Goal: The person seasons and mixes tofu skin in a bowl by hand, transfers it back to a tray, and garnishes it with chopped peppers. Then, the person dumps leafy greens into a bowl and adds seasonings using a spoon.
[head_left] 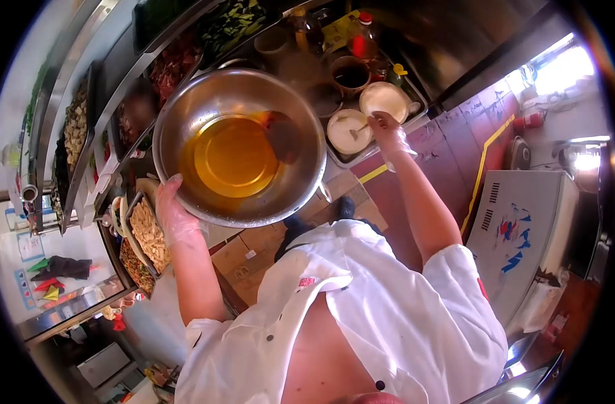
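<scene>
Before me is a bowl point(174, 128), liquid point(230, 158) inside; to its right two tubs point(351, 153), to my left a tray point(128, 226).

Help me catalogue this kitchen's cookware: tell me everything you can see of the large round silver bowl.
The large round silver bowl looks like shiny metal, with sloping walls. Clear amber liquid pools at its bottom; a dark reddish-brown patch toward the right is hard to identify. It faces mouth up, mostly in the picture's upper half, the clear-gloved left hand gripping its near-left rim. Any support underneath is hidden.
</scene>
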The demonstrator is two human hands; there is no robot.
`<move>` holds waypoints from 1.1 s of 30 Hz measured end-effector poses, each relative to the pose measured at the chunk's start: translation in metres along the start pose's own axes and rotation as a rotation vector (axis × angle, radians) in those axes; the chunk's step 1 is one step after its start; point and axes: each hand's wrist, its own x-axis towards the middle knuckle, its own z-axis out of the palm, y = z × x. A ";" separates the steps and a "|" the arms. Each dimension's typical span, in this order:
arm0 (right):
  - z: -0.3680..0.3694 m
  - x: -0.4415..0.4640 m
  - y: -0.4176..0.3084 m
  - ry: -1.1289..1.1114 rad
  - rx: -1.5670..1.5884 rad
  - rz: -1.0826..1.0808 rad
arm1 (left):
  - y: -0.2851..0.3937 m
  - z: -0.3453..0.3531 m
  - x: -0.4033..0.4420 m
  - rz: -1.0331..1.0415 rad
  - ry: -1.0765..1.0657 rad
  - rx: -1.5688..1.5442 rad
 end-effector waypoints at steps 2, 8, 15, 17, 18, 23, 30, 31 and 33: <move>0.006 0.001 0.002 -0.049 -0.052 -0.134 | -0.005 -0.011 0.006 -0.002 0.001 0.009; -0.015 -0.018 0.001 -0.094 -0.282 -0.598 | -0.007 -0.016 -0.002 0.007 0.076 -0.026; 0.001 -0.031 0.023 0.107 -0.172 -0.335 | -0.004 -0.015 -0.010 0.028 0.075 -0.010; 0.007 -0.034 0.024 0.156 -0.175 -0.194 | -0.006 -0.018 -0.007 0.013 0.085 -0.025; 0.009 -0.035 0.023 0.179 -0.176 -0.122 | -0.007 -0.019 -0.006 0.005 0.090 -0.032; 0.002 -0.034 0.017 0.260 -0.120 0.027 | -0.006 -0.018 -0.010 0.014 0.054 -0.033; -0.028 -0.018 0.030 0.385 0.102 -0.109 | -0.012 -0.024 -0.003 0.067 0.041 -0.053; -0.033 -0.017 0.028 0.383 0.154 -0.112 | -0.011 -0.023 -0.004 0.063 0.001 -0.050; -0.037 -0.025 0.009 0.343 0.270 -0.140 | -0.008 -0.014 -0.008 0.065 -0.072 -0.043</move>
